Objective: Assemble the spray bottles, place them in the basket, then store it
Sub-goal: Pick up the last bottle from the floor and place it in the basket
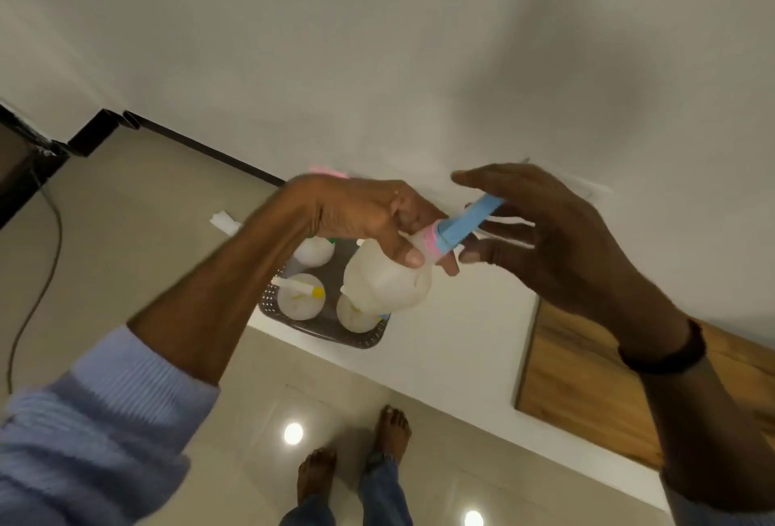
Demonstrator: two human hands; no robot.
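Already three bottles [302,297] stand in the basket [318,333]; above it, left fingers [402,246] grip a fourth bottle [386,282], right fingers [503,250] hold its spray head [469,219].

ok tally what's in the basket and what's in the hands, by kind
basket: 1
bottles in it: 3
held bottle, in left hand: 1
spray head, in right hand: 1
total: 6

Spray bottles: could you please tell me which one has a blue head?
The bottle held in the left hand, above the basket; a basket bottle has a white head with a yellow tip.
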